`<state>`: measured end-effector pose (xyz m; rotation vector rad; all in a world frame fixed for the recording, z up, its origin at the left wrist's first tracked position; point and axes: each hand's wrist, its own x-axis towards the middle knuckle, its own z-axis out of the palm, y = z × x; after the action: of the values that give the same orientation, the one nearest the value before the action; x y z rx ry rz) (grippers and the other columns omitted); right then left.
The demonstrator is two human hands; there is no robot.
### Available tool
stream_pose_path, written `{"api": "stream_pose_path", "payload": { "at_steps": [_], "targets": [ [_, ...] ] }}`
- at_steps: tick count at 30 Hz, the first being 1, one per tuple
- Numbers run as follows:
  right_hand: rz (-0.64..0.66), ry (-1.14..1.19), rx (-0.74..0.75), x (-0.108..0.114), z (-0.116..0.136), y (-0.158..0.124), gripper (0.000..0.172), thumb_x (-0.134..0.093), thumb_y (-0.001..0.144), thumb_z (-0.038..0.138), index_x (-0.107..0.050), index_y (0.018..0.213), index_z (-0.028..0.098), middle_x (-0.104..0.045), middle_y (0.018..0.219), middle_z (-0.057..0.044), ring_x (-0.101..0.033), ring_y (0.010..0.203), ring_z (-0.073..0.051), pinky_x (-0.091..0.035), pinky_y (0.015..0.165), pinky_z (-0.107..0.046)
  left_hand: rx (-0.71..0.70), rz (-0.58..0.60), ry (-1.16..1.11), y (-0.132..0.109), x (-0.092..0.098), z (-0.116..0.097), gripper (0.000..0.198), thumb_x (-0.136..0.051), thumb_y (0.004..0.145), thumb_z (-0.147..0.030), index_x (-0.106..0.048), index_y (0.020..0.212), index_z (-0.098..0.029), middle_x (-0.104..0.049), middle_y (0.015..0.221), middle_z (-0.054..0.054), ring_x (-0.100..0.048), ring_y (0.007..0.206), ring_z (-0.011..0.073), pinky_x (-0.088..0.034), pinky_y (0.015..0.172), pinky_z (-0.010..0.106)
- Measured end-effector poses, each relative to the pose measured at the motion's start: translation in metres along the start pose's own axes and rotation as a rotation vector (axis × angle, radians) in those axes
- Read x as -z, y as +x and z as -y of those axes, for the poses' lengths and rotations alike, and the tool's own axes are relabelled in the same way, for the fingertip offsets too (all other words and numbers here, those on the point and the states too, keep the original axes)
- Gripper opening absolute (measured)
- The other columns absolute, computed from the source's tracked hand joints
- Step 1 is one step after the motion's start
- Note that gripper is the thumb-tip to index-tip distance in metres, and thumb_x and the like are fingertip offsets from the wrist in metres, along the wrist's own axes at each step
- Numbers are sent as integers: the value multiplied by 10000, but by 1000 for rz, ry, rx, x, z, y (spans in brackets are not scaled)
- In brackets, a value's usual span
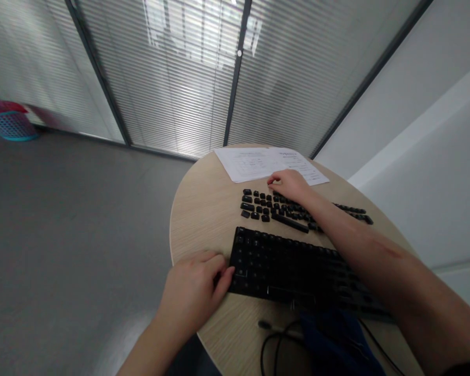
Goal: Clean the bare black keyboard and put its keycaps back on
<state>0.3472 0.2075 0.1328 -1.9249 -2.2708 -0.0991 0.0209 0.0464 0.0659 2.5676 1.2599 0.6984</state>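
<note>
Bare hands reach to two sides of the black keyboard [266, 261], which lies on a round wooden table [203, 209]. At the keyboard's left end, the left hand [198, 277] has its fingers curled and its thumb touching the edge; I cannot tell whether it grips. Beyond the keyboard's far edge, the right hand [290, 184] hovers low over the back of the loose keycaps [276, 207], thumb and fingertips drawn close together; whether they hold a keycap cannot be made out. Those keycaps lie in rows just past the keyboard, a long bar-shaped one [290, 223] nearest to it, some hidden behind the right forearm. Farther out from the keyboard, printed papers [250, 163] lie near the table's rim. On the keyboard's near side are a dark cable [276, 344] and a blue item [337, 339], too dark to identify. Well left of the keyboard, a basket [11, 125] stands on the floor [113, 219].
</note>
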Motion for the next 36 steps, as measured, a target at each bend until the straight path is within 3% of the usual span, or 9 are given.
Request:
{"api": "stream_pose_path", "payload": {
  "at_steps": [3,6,9,12,22,36],
  "targets": [
    [-195,129,43,18,17,-34,103,-733,898,290,-814,953,259,-796,1010,-51,-704,1021,-279,-512,933,-434,7,2,-2,0,-1,0,307,-527,966,-333,-567,678,-232,-593,644,-8,-551,594,166,-326,568,296],
    [-374,391,184,25,42,-93,64,-769,890,285,-798,945,270,-799,961,-17,-721,924,-236,-545,894,-412,6,-9,-10,0,-1,-1,308,-527,967,-335,-565,679,-232,-578,641,-10,-528,589,165,-312,565,299],
    [-342,530,289,16,65,-148,39,-781,900,248,-784,931,273,-802,930,-5,-721,892,-213,-559,857,-388,12,-3,-13,-1,-2,0,308,-530,967,-336,-561,678,-231,-581,648,-9,-521,591,164,-307,569,300],
    [-342,505,309,0,77,-174,70,-810,879,223,-778,914,274,-808,927,3,-705,918,-228,-540,875,-412,23,9,1,-2,-2,0,314,-533,969,-351,-561,680,-233,-586,652,-7,-527,602,171,-295,571,300],
    [-341,459,283,-25,83,-165,134,-851,839,192,-753,899,260,-800,919,19,-667,901,-230,-481,891,-427,7,-12,19,0,2,-3,328,-524,970,-343,-543,663,-229,-559,625,-17,-515,582,153,-309,560,287],
    [-370,355,301,-24,82,-173,55,-783,911,212,-772,963,224,-811,953,-7,-694,855,-210,-493,840,-404,-45,-41,27,-2,2,-2,366,-483,1009,-367,-531,675,-226,-564,640,-21,-539,580,141,-358,561,284]
  ]
}}
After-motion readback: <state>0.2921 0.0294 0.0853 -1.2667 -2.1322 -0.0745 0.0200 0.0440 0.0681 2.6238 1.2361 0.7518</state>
